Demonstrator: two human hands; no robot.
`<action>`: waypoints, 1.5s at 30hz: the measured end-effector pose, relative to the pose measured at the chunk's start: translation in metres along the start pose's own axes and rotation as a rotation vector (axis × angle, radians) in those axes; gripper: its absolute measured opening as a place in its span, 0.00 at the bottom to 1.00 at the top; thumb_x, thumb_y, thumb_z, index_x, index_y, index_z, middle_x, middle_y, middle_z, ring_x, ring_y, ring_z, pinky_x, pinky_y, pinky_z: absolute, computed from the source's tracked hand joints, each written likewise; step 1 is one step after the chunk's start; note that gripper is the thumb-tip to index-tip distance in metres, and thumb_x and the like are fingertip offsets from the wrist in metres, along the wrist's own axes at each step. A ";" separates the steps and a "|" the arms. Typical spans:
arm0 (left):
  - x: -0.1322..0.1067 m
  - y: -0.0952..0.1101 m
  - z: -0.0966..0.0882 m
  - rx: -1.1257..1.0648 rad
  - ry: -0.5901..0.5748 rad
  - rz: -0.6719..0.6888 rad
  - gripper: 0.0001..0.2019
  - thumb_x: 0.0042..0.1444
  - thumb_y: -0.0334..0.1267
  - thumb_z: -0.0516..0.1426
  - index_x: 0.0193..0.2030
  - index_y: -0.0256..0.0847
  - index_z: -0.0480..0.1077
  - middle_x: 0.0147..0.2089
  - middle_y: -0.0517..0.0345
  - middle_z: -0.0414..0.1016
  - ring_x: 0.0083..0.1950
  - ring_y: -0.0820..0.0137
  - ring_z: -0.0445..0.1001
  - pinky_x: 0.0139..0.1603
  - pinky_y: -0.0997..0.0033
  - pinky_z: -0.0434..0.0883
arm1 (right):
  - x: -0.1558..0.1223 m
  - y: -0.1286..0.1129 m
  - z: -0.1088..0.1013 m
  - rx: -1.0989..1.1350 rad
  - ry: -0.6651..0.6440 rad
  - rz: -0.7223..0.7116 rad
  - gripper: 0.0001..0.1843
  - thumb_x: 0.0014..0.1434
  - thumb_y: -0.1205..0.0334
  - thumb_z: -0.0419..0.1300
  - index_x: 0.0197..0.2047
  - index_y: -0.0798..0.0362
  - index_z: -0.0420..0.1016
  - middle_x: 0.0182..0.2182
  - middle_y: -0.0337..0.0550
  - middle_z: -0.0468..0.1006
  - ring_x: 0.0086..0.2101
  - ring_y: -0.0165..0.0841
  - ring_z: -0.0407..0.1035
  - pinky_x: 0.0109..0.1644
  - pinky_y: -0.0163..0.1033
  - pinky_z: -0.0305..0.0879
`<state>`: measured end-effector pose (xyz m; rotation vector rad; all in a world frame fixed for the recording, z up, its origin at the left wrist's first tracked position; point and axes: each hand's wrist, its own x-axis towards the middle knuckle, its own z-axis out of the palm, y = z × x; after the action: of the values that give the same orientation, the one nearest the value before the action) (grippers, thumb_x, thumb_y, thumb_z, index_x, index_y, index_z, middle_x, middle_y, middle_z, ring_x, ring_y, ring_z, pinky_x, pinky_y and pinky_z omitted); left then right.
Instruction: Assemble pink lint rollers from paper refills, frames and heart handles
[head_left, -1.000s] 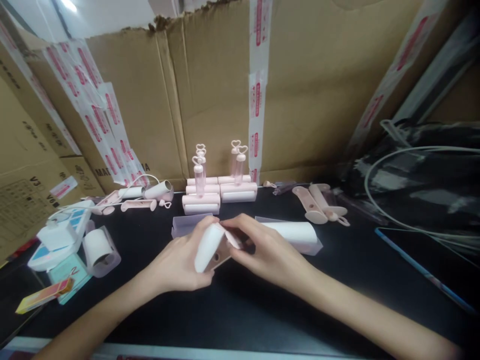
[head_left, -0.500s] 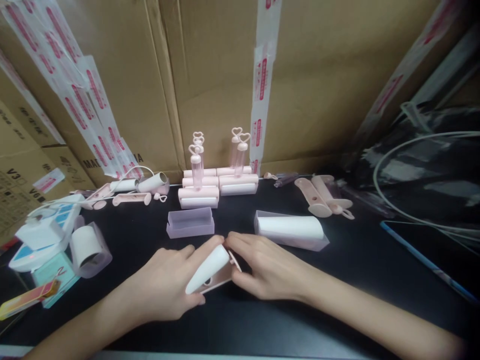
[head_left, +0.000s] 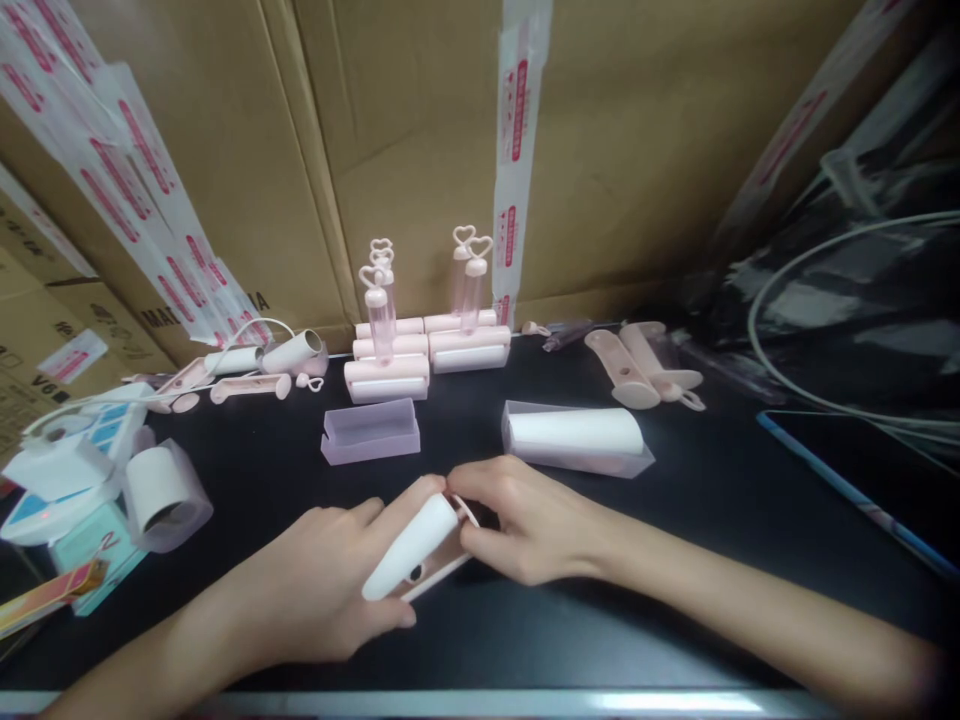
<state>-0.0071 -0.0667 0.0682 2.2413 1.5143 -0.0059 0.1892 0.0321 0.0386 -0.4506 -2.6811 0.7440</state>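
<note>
My left hand (head_left: 330,575) is closed around a white lint roll (head_left: 411,548) and the side of a pink roller holder (head_left: 442,568). The roll lies aslant over the holder, and a dark round hole shows in the holder beside it. With thumb and fingers, my right hand (head_left: 529,520) grips the round end piece of the same holder. Whether the roll's far end is seated cannot be seen. Beyond my hands lie a translucent purple cover (head_left: 371,432) and another clear cover (head_left: 645,465) with a white roll (head_left: 574,432) in it.
Assembled pink lint rollers (head_left: 386,378) with heart-topped handles stand by the cardboard box (head_left: 405,120). Loose holders (head_left: 619,368) lie at the right, and more parts (head_left: 251,388) at the left. A power strip (head_left: 60,480), a teal box (head_left: 101,550) and a tablet (head_left: 862,490) flank the work area.
The view has shifted, so the table's things sit a little higher and further left. Both hands keep their hold on the roll and holder, with the right fingers slightly shifted at the end piece.
</note>
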 end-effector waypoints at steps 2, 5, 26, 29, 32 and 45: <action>0.002 -0.003 0.002 0.037 0.059 0.001 0.39 0.52 0.39 0.55 0.67 0.54 0.40 0.53 0.53 0.71 0.45 0.58 0.76 0.40 0.68 0.67 | 0.001 -0.002 0.000 0.067 0.031 0.124 0.05 0.46 0.70 0.52 0.23 0.53 0.59 0.19 0.35 0.64 0.20 0.26 0.58 0.24 0.32 0.54; 0.011 -0.008 0.007 0.095 0.214 -0.045 0.41 0.51 0.37 0.55 0.68 0.53 0.36 0.52 0.52 0.72 0.40 0.59 0.78 0.35 0.70 0.67 | -0.001 -0.011 0.000 0.267 0.095 0.258 0.14 0.47 0.69 0.54 0.40 0.55 0.67 0.28 0.37 0.73 0.27 0.30 0.67 0.29 0.33 0.62; 0.031 -0.057 -0.013 -0.186 0.521 0.146 0.53 0.39 0.50 0.66 0.67 0.45 0.40 0.61 0.45 0.60 0.62 0.52 0.60 0.61 0.49 0.59 | 0.009 0.003 0.007 0.798 0.537 0.176 0.12 0.56 0.54 0.61 0.38 0.51 0.65 0.36 0.40 0.75 0.40 0.33 0.71 0.43 0.37 0.68; 0.030 -0.085 -0.031 -0.033 0.475 -0.025 0.42 0.41 0.51 0.64 0.62 0.44 0.55 0.57 0.46 0.63 0.59 0.50 0.61 0.59 0.46 0.60 | 0.008 0.007 -0.014 0.595 0.645 0.129 0.14 0.58 0.53 0.58 0.45 0.51 0.68 0.42 0.43 0.76 0.43 0.36 0.70 0.45 0.39 0.67; 0.032 -0.090 -0.030 -0.174 0.362 -0.067 0.37 0.44 0.47 0.63 0.61 0.42 0.56 0.57 0.47 0.64 0.54 0.55 0.67 0.55 0.51 0.65 | 0.004 0.008 -0.031 0.363 0.700 0.089 0.17 0.59 0.54 0.58 0.50 0.51 0.69 0.47 0.45 0.74 0.45 0.38 0.69 0.47 0.41 0.67; 0.058 -0.055 0.046 -0.736 0.337 0.118 0.31 0.41 0.39 0.66 0.51 0.38 0.58 0.48 0.54 0.69 0.49 0.61 0.69 0.51 0.61 0.67 | -0.006 -0.006 -0.031 -0.034 0.235 -0.013 0.12 0.61 0.55 0.56 0.44 0.53 0.72 0.41 0.45 0.77 0.42 0.36 0.70 0.47 0.40 0.64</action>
<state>-0.0214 -0.0150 -0.0061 1.7625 1.2432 0.8572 0.2059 0.0387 0.0659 -0.4959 -2.4775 0.6025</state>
